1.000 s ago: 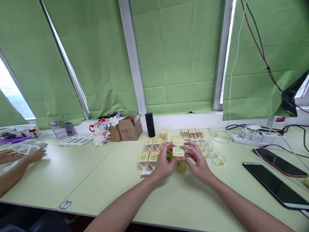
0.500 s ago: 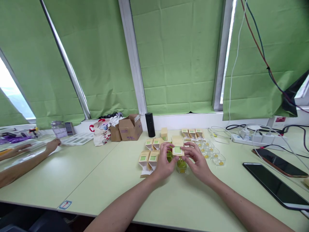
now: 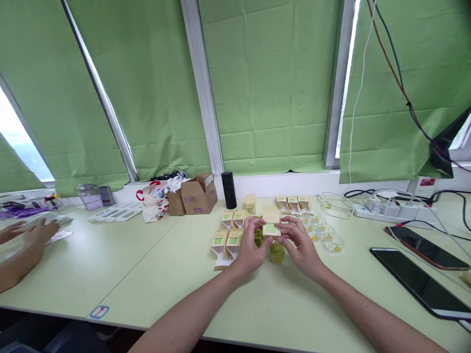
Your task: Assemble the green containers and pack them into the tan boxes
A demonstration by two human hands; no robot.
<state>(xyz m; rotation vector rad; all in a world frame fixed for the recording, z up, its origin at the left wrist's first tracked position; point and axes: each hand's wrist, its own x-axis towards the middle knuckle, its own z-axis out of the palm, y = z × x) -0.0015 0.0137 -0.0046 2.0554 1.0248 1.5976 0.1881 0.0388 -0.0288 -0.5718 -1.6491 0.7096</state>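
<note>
Between my left hand (image 3: 253,246) and my right hand (image 3: 300,243) is a small cream box (image 3: 271,229) with a green panel, pinched at its two sides by the fingers of both. Just below it a green item in a clear cup (image 3: 277,252) stands on the table. More green items (image 3: 258,237) show partly behind my left fingers. Left of my left hand are several cream boxes (image 3: 218,241) with green panels and open flaps. Several clear cups with yellow bits (image 3: 333,242) sit right of my right hand.
Behind stand a black cylinder (image 3: 228,190), a cardboard box (image 3: 199,196) and more cream boxes (image 3: 293,204). Two phones (image 3: 419,279) and a power strip (image 3: 397,214) lie on the right. At far left, another person's hands (image 3: 39,235) are over clear plastic items.
The other person's hands at far left have drawn back leftward, closer together, and the plastic there has shifted. My own hands and the box between them look unchanged.
</note>
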